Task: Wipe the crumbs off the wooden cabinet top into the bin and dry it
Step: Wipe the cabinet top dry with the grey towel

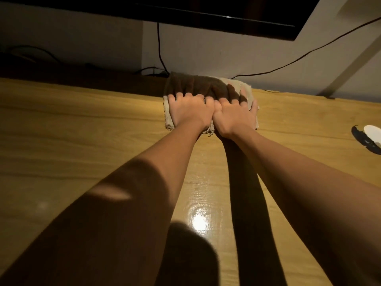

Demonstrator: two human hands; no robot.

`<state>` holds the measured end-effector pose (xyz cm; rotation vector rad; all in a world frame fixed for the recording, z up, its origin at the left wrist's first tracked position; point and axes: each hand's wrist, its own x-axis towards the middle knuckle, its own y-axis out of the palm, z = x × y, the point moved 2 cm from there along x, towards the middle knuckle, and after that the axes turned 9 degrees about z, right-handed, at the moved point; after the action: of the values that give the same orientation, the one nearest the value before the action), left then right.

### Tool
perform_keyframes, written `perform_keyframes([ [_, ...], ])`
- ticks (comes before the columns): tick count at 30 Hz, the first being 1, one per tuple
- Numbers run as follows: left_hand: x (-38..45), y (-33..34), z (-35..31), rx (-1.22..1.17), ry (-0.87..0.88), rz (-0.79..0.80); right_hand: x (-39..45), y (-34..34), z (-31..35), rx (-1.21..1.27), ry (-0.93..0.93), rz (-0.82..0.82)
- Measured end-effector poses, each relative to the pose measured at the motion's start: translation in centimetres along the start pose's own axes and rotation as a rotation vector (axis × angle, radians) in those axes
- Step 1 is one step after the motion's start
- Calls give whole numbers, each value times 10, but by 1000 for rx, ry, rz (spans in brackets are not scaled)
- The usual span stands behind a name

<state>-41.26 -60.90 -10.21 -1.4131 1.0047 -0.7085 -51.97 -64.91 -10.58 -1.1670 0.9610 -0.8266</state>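
Two bare forearms reach out from the camera over the glossy wooden bench. At the far edge, the left hand and right hand lie side by side, fingers spread, each grip flat and pressing on the beige cloth rather than closed around it. No bin or crumbs are visible. Pushing further could likely send crumbs behind the bench among the cables.

Wooden cabinet top bears cloth (beige).
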Motion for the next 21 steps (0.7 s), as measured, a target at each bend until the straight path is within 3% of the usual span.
perform_keyframes([
  [10,-95,16,-5,-126,32,-6,-90,22,-23,38,-48,56],
  [21,-267,42,-35,-126,85,38,-268,46,-72,57,-30,75],
])
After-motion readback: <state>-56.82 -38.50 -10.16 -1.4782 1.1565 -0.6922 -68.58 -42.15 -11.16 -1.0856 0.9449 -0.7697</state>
